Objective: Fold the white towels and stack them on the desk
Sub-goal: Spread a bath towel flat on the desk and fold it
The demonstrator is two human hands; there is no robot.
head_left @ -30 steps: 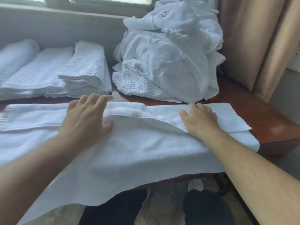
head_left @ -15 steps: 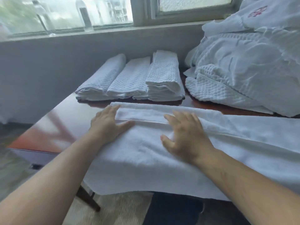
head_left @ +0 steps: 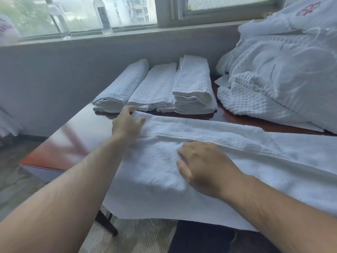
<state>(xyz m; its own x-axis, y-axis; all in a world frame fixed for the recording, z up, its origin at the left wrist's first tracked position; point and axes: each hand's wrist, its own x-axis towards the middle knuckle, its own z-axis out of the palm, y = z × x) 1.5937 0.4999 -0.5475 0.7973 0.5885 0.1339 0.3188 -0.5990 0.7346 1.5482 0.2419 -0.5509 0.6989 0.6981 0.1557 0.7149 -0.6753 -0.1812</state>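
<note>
My left hand [head_left: 126, 123] has slid to the towel's [head_left: 228, 141] far-left corner, gripping it; my right hand [head_left: 204, 167] pinches the plush, half-folded cloth.

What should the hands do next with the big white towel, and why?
Probably lift the towel's left end and fold it over to the right. The left hand already pinches the far left corner of the towel, and the right hand grips the cloth nearer the front. The towel is doubled lengthwise but is much longer than the folded towels behind it on the desk.
</note>
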